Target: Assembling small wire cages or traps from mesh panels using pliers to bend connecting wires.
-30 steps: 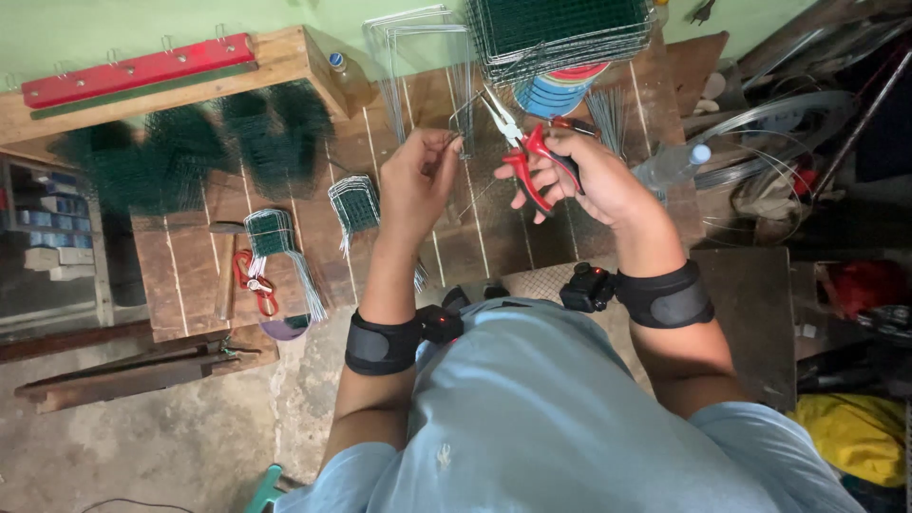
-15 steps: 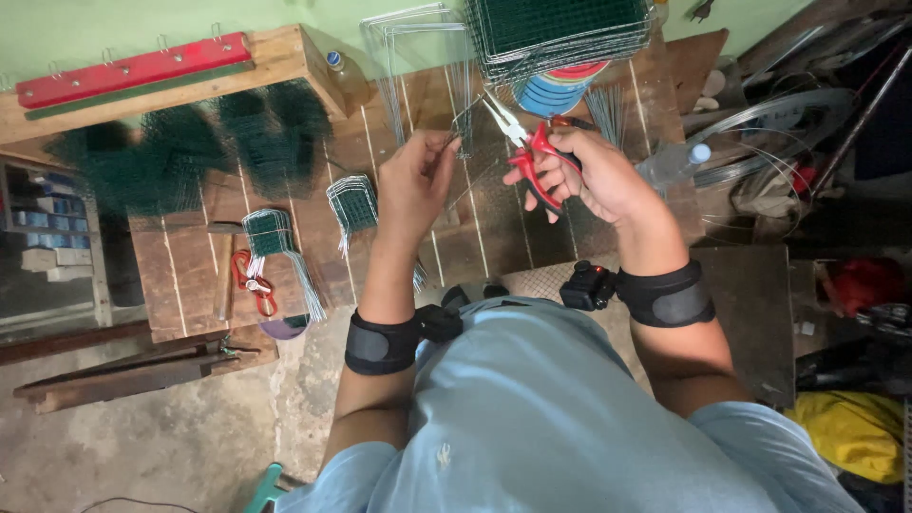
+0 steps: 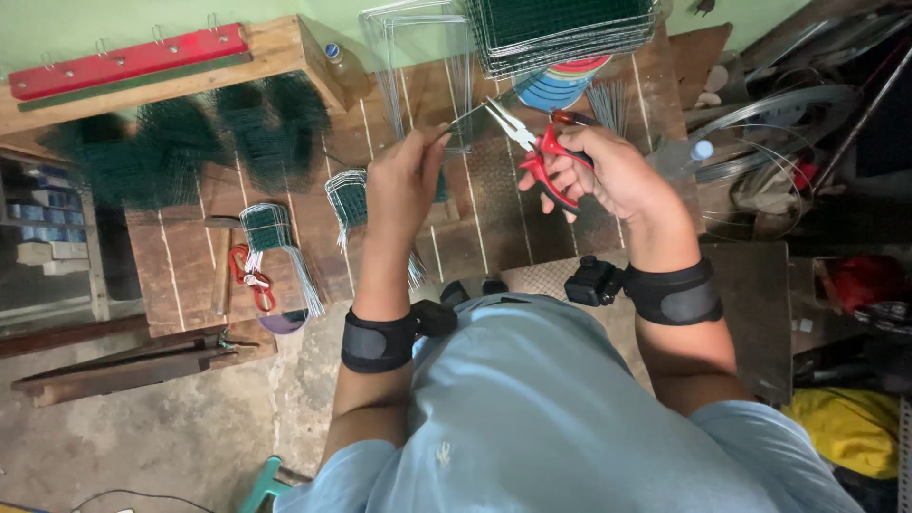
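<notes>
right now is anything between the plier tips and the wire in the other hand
Nothing visible. The red-handled pliers in the right hand point straight toward the thin wire pinched by the left hand, with open air between.

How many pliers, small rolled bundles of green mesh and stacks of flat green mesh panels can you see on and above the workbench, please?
Red-handled pliers: 2, one in the right hand at, one lying on the bench
Small rolled green mesh bundles: 2
Stacks of flat green mesh panels: 1
Total: 5
</notes>
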